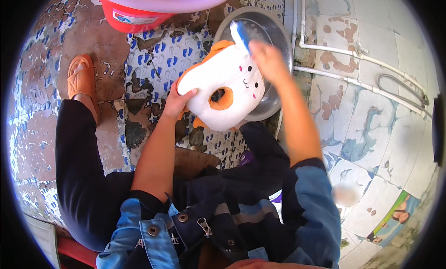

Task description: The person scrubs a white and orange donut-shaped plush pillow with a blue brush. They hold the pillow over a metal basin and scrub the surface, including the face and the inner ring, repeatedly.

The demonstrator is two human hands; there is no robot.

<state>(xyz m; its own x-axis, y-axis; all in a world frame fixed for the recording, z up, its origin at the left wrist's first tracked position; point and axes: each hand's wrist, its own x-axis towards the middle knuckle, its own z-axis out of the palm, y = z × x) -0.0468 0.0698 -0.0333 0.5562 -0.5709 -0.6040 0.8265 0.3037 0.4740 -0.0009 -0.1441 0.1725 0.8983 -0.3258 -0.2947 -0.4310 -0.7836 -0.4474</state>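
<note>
A plush pillow (204, 80), white in front with an orange back, a hole near its middle and a small stitched face, is held up before me. My left hand (179, 101) grips its left edge, thumb on the white front and fingers behind. My right hand (267, 59), blurred, is closed around a blue brush with white bristles (240, 35) at the pillow's upper right edge. Behind and partly under the pillow stands a metal basin (274, 27) with some liquid and foam visible inside.
A red tub (134, 18) stands at the top, under a pale pink basin (167, 0). White pipes (362, 55) run along the tiled wall on the right. Worn flooring with blue footprints (160, 59) lies below. My orange sandal (81, 78) is at left.
</note>
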